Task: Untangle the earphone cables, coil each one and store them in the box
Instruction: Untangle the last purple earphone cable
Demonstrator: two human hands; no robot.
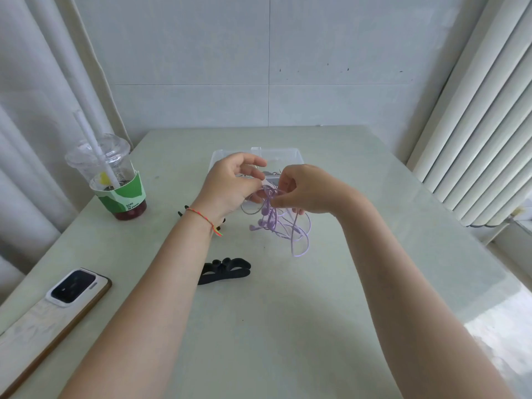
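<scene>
A tangled purple earphone cable (277, 223) hangs in the air between both hands above the table. My left hand (230, 185) pinches its upper loops from the left. My right hand (305, 188) pinches the same bunch from the right, and loose loops and earbuds dangle below. A clear plastic box (288, 155) stands just behind the hands, partly hidden by them, with something dark inside. A black coiled earphone cable (227, 269) lies on the table below my left forearm. Another black piece (182, 213) shows beside my left wrist.
A plastic cup (110, 180) with a straw and a green sleeve stands at the left edge of the pale table (288, 326). A phone (51, 312) lies face down at the near left. Curtains hang left, a radiator stands at the right.
</scene>
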